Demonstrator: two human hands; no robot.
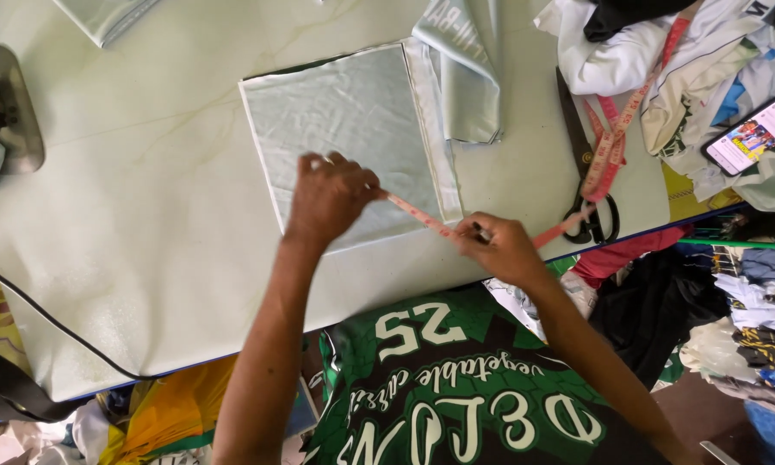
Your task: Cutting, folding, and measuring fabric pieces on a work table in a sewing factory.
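Tape measure (pixel 422 217), pink and narrow, runs taut across the lower right corner of a pale green folded cloth (pixel 344 129) lying flat on the light surface (pixel 146 215). At the cloth's lower edge the left hand (pixel 329 196) keeps its grip pinched on one end of the tape. Just right of the cloth, the right hand (pixel 499 248) has its grip closed on the tape too. Right of the cloth lie black scissors (pixel 587 185); farther right, a phone (pixel 753 131) with a lit screen rests on heaped clothes (pixel 706 60).
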